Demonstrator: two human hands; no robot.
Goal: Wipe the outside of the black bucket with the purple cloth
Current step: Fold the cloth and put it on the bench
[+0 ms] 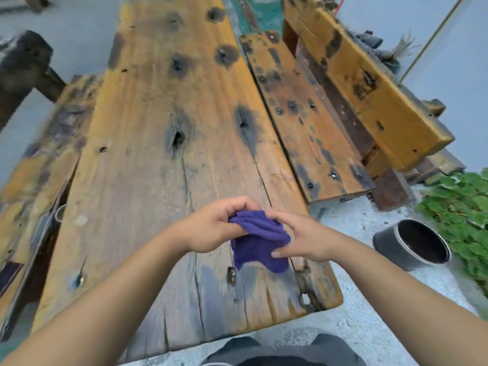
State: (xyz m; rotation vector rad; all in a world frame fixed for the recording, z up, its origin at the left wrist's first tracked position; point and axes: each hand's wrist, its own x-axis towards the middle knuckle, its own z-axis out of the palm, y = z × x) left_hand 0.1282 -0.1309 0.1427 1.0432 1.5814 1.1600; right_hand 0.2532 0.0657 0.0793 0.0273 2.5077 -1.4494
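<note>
Purple cloth [260, 240]: bunched, held above near end of weathered wooden table [163, 154]. Left hand [215, 225]: fingers curled, gripping cloth's upper left folds. Right hand [297, 239]: fingers and thumb pinching cloth's right side. Black bucket [412, 245]: on pale concrete ground [369, 320], right of table, untouched, beside green plants [459, 215].

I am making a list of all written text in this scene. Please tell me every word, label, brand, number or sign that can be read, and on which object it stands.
No readable text appears anywhere in this view.
purple cloth, held by both hands: no label or tag shows.
black bucket, on the ground to the right: no brand or marking visible on its wall.
wooden table: only dark stains, knots and bolt heads, no writing.
</note>
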